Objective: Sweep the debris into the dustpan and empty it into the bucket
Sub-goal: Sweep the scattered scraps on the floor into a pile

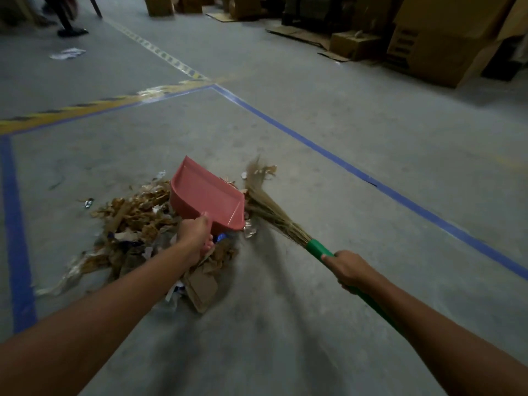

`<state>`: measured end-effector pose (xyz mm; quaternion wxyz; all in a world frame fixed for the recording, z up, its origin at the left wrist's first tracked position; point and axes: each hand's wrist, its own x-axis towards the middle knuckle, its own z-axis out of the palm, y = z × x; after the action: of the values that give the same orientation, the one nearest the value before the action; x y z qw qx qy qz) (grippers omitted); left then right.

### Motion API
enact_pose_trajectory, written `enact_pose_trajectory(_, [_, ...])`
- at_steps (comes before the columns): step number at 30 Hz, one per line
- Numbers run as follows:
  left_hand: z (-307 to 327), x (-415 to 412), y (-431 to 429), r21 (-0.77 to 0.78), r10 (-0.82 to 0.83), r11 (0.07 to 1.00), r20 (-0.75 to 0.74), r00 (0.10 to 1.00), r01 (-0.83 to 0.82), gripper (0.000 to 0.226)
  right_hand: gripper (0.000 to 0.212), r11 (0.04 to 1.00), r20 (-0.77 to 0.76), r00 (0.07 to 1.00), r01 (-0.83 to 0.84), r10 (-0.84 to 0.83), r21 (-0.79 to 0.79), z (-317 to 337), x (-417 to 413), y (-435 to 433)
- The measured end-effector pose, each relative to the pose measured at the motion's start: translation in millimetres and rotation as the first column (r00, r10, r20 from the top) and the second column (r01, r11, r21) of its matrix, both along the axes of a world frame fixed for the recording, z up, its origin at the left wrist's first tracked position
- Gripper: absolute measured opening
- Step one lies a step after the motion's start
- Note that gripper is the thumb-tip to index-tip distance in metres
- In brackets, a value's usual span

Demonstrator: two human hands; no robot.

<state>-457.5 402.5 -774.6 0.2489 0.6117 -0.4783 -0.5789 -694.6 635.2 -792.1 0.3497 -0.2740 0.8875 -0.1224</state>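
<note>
A pink dustpan (204, 195) is held tilted over a heap of debris (134, 218), made of cardboard scraps, dry leaves and plastic wrappers, on the grey concrete floor. My left hand (194, 238) grips the dustpan's handle from behind. My right hand (350, 268) grips the green handle of a straw broom (265, 204), whose bristles lie on the floor right beside the dustpan's right edge, among a few scraps. The inside of the dustpan looks bare. No bucket is in view.
Blue tape lines (343, 158) and a yellow-black striped line (71, 110) mark the floor. Cardboard boxes (434, 47) are stacked along the back right. A person's leg and shoe (70, 30) stand at the far left, near a paper scrap (67, 53).
</note>
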Motion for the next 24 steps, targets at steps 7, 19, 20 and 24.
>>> enact_pose_trajectory(7, [0, 37, 22, 0.018, 0.1, 0.995, -0.067, 0.993, -0.099, 0.036, 0.036, 0.989, -0.159, 0.987, 0.001, -0.025, -0.147, 41, 7, 35])
enact_pose_trajectory(19, [12, 107, 35, 0.0, 0.126, 0.992, -0.114, 0.985, -0.127, 0.034, 0.056, 0.942, 0.011, 0.952, 0.304, -0.305, -0.146, -6, -2, -38])
enact_pose_trajectory(20, [12, 116, 35, 0.001, 0.134, 0.991, -0.087, 0.987, -0.134, 0.034, 0.055, 0.951, 0.029, 0.958, 0.288, -0.286, -0.115, -11, 4, -39])
enact_pose_trajectory(24, [9, 155, 30, 0.029, 0.141, 0.99, -0.014, 0.99, -0.141, 0.031, 0.05, 0.999, -0.025, 0.998, 0.049, -0.05, -0.018, -26, 44, -31])
